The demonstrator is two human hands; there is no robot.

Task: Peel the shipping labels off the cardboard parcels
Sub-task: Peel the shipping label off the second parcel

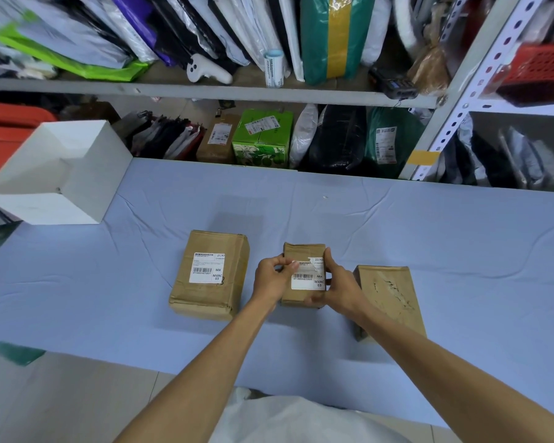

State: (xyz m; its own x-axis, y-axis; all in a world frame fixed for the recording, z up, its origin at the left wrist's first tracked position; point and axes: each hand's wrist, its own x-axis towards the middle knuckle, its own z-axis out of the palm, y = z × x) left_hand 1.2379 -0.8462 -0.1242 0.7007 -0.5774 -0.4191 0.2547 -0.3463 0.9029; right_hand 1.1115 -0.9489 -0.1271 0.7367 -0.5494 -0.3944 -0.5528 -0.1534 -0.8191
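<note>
Cardboard shows between both hands: the left hand's (274, 278) fingers (289, 266) are pressed together, thumb against forefinger, pinching the upper left corner of the white shipping label (307, 280) on the middle parcel (303, 251). The right hand (338, 282) grips that same parcel by its right side, with the thumb over the top edge and the fingers curled round the lower edge. The rest of the label lies flat on the parcel's upper face, barcode and print showing.

Just left of the middle parcel a larger parcel (205, 298) lies flat, its own label (208, 267) whole and stuck down. Just right of the middle parcel, partly behind the right forearm, a third parcel (387, 292) bears only torn paper scraps on its face. All three are on the blue cloth of the tabletop (429, 235). Far to the upper left of the middle parcel an open white box (55, 174) sits at the tabletop's corner. Beyond the middle parcel stand metal shelves (237, 91) crowded with mailer bags and a green carton (263, 139).
</note>
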